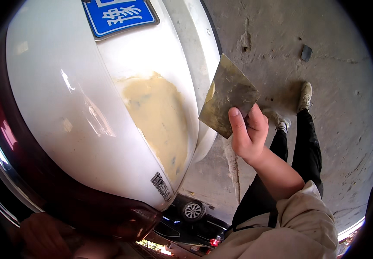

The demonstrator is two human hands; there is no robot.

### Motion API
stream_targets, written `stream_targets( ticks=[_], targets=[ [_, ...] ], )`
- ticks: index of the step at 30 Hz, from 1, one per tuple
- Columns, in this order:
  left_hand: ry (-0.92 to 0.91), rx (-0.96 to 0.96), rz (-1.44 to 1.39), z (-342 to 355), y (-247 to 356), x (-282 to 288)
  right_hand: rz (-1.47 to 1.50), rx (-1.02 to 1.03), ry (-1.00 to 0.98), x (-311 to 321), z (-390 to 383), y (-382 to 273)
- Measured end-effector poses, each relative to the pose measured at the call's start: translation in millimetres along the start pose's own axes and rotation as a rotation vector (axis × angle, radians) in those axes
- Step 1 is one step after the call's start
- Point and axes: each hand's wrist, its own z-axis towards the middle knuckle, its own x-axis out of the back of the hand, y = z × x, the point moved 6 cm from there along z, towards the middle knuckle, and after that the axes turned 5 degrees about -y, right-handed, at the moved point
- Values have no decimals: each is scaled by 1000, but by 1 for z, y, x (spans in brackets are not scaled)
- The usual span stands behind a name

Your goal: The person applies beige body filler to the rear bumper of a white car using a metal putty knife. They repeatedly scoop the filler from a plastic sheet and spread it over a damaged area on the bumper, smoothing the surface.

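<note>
- Spreader blade (pixel 227 97), a thin square metal sheet smeared with yellowish paste, sits pinched at its lower corner in the right hand (pixel 248 134): thumb flat on the near face, the other fingers (pixel 255 118) curled behind it.
- Just beyond the fingertips, to their left, lies the tan filler patch (pixel 160 116) on the white car body panel (pixel 74 112); the blade's far edge hangs close to the panel's curved rim, and I cannot tell whether it touches.
- Judging from this, the step is drawing filler smooth over the patch. The grip looks firm enough, yet so near one corner that the sheet may flex unevenly; fingers set broader behind the blade would probably spread pressure better.
- A low blade angle, following the panel's curve, should feather the patch edges rather than gouge them.
- The left hand is not clearly visible; a reddish blur at the lower left may be only a reflection in the dark red trim (pixel 87 211), so its state cannot be told.
- Below the fingers are the person's dark trousers and pale shoe (pixel 305 96) on the cracked concrete floor (pixel 337 56).
</note>
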Motion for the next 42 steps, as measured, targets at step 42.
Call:
stream_targets(
  ticks=[42],
  targets=[
    [136, -183, 8, 34, -27, -37, -506, -126, -270, -64, 22, 20]
  ],
)
